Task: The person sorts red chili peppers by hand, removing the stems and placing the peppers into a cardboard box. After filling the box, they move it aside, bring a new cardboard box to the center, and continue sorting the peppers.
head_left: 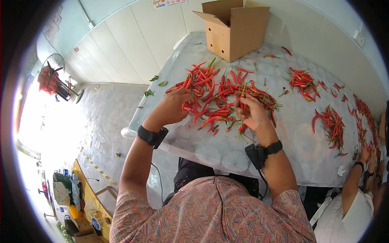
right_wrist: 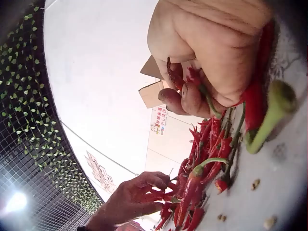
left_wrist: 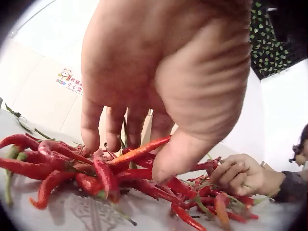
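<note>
Red chili peppers [head_left: 219,117] with green stems lie in a loose pile on the table before me. My left hand [head_left: 175,107] is at the pile's left side, thumb and fingers bent around a red chili pepper. In the left wrist view, its thumb [left_wrist: 168,161] overlaps the chilies and an orange-red chili [left_wrist: 142,150] lies between thumb and fingers. The right hand [head_left: 253,113] is curled over the pile's right side, gripping several red chilies. In the right wrist view, stems [right_wrist: 208,99] poke out of this fist [right_wrist: 207,62]; the palm side is hidden.
A cardboard box [head_left: 239,34] stands at the table's back edge. Further chili heaps [head_left: 302,83] [head_left: 333,127] lie to the right. Another person's arm [head_left: 356,174] reaches in at far right. Loose green leaves [head_left: 148,93] lie by the left edge. A fan [head_left: 54,77] stands on the floor.
</note>
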Motion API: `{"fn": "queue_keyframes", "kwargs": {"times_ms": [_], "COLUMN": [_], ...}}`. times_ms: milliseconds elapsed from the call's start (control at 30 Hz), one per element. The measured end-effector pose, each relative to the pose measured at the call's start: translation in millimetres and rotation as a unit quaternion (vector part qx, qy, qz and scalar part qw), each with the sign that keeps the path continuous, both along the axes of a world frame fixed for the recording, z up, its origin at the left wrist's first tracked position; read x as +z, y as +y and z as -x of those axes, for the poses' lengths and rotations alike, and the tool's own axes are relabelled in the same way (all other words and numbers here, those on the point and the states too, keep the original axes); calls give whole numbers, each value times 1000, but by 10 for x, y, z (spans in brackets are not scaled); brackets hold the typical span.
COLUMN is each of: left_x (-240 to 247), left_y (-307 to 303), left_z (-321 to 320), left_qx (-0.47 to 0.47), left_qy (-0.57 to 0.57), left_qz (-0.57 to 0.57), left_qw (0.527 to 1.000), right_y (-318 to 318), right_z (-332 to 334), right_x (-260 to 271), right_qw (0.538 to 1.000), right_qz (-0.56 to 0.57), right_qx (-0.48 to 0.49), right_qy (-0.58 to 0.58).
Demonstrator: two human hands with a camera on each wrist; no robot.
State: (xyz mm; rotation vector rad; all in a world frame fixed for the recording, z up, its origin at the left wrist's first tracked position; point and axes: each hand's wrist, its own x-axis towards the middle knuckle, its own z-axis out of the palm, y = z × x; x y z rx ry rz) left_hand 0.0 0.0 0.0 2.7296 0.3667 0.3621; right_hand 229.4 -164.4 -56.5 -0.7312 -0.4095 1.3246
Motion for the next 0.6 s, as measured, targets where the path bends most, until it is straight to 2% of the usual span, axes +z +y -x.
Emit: {"fn": "queue_keyframes", "kwargs": {"times_ms": [200, 267, 300, 367, 467, 600], "left_x": [42, 114, 124, 134, 92, -134], "left_y": [34, 113, 149, 230, 353, 448], "left_z": [70, 43, 15, -55, -264, -471], "left_qx": [-46, 34, 33, 102, 59, 25], "left_qy": [-73, -53, -53, -44, -12, -28], "left_qz": [25, 27, 27, 7, -32, -85], "left_qw": [996, 998, 998, 994, 998, 996], "right_y": [-49, -45, -42, -30, -20, -19], "right_z": [30, 25, 23, 20, 17, 9], "right_x": [45, 57, 54, 43, 35, 25], "right_qw": [1000, 1000, 1000, 1000, 1000, 1000], "right_qz": [8, 8, 8, 7, 3, 9], "right_qx": [-9, -6, -6, -8, -4, -9], "right_qy": [2, 1, 1, -3, 0, -4]}}
